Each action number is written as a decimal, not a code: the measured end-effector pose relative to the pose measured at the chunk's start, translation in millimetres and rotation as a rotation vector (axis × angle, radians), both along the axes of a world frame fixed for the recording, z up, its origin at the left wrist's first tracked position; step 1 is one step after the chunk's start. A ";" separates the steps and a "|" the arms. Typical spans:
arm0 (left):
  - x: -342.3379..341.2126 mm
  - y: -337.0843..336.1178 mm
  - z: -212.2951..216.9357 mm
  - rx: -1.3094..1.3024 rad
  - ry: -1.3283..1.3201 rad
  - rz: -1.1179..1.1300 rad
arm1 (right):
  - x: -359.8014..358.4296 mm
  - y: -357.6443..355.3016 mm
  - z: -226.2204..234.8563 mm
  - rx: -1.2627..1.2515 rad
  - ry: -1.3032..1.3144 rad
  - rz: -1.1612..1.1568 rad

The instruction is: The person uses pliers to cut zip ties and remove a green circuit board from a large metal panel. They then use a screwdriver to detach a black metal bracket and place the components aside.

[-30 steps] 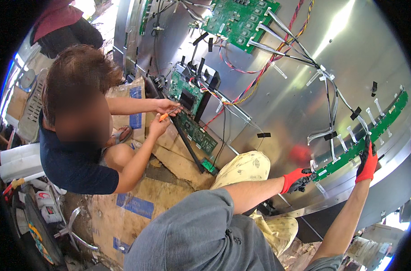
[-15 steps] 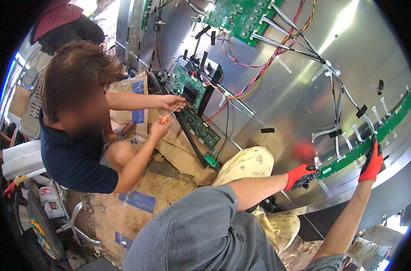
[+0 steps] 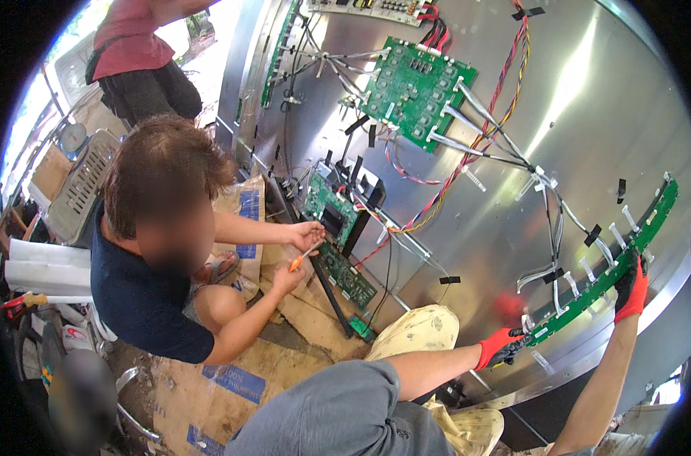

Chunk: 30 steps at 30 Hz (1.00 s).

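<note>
A long narrow green circuit board (image 3: 589, 298) runs slantwise along the lower right edge of a shiny metal panel (image 3: 505, 243). My left hand (image 3: 503, 346), in a red and black glove, is closed on its lower left end. Farther up the strip, my right hand (image 3: 632, 290), gloved alike, grips the board's lower edge, its fingertips partly hidden behind it. White cables (image 3: 562, 292) lead down to the board, and white clips (image 3: 586, 269) stand along its upper side.
A square green circuit board (image 3: 418, 91) with bundled wires sits higher on the panel. At left, another person crouches holding an orange-handled screwdriver (image 3: 297, 263) by a smaller board (image 3: 345, 277). Flattened cardboard (image 3: 285, 357) covers the floor; a second person (image 3: 140, 45) stands behind.
My view has tilted, showing more of the panel's top. My right hand has shifted along the strip toward its right end. The left hand keeps hold of the other end.
</note>
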State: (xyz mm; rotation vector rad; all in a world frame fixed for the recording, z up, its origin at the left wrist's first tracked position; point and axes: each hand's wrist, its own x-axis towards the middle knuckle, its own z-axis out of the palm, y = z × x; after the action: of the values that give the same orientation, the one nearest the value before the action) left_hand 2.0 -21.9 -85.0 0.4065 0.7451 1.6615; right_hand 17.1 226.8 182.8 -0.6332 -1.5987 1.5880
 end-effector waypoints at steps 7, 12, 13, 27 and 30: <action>3.4 1.5 -0.1 0.071 -0.086 -0.057 | 10.9 0.3 -0.6 0.163 -0.067 -0.064; 5.9 -0.1 4.1 -0.034 -0.148 -0.077 | 25.8 6.1 -10.6 0.258 -0.076 -0.302; 3.6 1.8 -5.1 0.001 -0.117 -0.042 | 23.0 10.2 -15.6 0.293 -0.107 -0.371; -2.1 -4.4 12.3 0.046 -0.293 -0.113 | 21.9 -36.8 9.8 0.128 0.021 0.036; -8.8 -8.9 12.4 0.088 -0.299 -0.163 | 32.7 -43.8 21.1 0.032 0.040 0.176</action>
State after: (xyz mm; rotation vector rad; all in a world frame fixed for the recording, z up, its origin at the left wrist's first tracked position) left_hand -6.9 -30.8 -72.6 0.2650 0.4071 1.5601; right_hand 49.8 183.0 203.9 -0.4510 -1.6843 1.6870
